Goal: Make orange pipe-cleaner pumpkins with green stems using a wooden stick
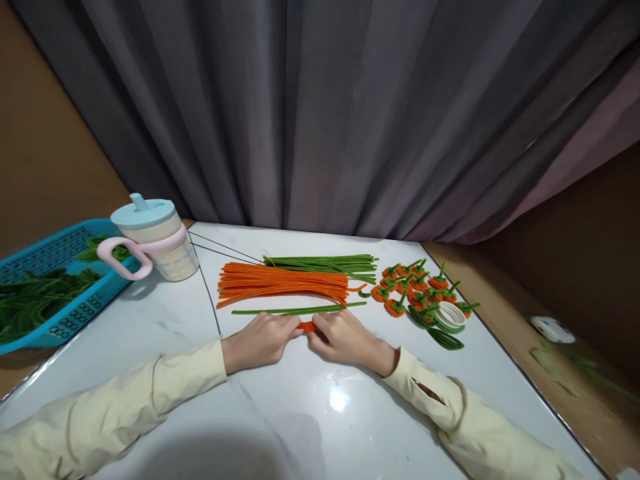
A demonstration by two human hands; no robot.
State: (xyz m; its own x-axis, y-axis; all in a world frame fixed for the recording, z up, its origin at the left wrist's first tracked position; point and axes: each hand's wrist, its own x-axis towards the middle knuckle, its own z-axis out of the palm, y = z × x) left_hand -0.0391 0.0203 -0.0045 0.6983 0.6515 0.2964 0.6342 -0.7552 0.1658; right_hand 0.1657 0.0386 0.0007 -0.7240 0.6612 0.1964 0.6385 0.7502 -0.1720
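On the white marble tabletop [320, 407], I pinch one orange pipe cleaner [309, 326] between left hand [260, 341] and right hand [347, 339]; several finished orange pumpkin shapes [415, 287] lie right, many straight orange stems [283, 283] unused.

My left hand [260, 340] and right hand [345, 339] pinch one orange pipe cleaner [308, 326] between them — surface [300, 413] beneath, orange bundle [283, 283] just beyond.

Lighting over my work is moderate, from overhead: a bright glare spot sits on the glossy white table [336, 399] between my forearms. My head casts a soft shadow along the bottom edge. Centre reasonably sharp; edges bowed by wide-angle distortion, right-hand corner dim and blurred.
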